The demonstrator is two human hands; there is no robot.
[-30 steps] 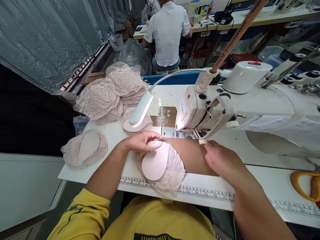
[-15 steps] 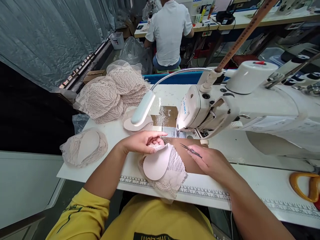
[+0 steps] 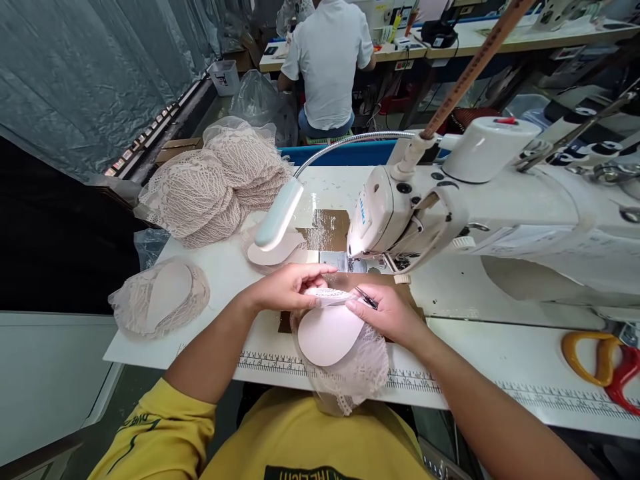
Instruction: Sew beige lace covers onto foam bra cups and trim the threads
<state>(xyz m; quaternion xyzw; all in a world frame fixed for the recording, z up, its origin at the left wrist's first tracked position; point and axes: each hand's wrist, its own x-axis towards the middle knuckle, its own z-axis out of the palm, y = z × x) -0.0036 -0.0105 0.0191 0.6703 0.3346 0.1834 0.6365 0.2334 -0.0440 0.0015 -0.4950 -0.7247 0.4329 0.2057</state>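
A piece of pale lace [image 3: 367,363] with a smooth teardrop-shaped pad [image 3: 330,337] on it hangs over the table's front edge. My left hand [image 3: 290,288] pinches the top edge of the lace between thumb and fingers. At the opposite end of that edge, my right hand [image 3: 387,312] is closed on the lace too. Dark metal tweezers [image 3: 367,297] stick out of the right hand's grip. Just beyond the hands stands the white sewing machine [image 3: 380,213], its needle area above a metal plate [image 3: 334,261].
Stacked lace pieces [image 3: 200,193] lie at the back left. Two more lace pieces with pads, one left [image 3: 170,293] and one under the lamp head [image 3: 280,212], rest nearby. Scissors [image 3: 605,363] lie at right by a printed ruler [image 3: 415,383]. A seated co-worker [image 3: 327,67] is beyond.
My right hand has moved left onto the lace edge, with the tweezers still in it. The lace and pad have turned and shifted slightly right. The view has shifted a little.
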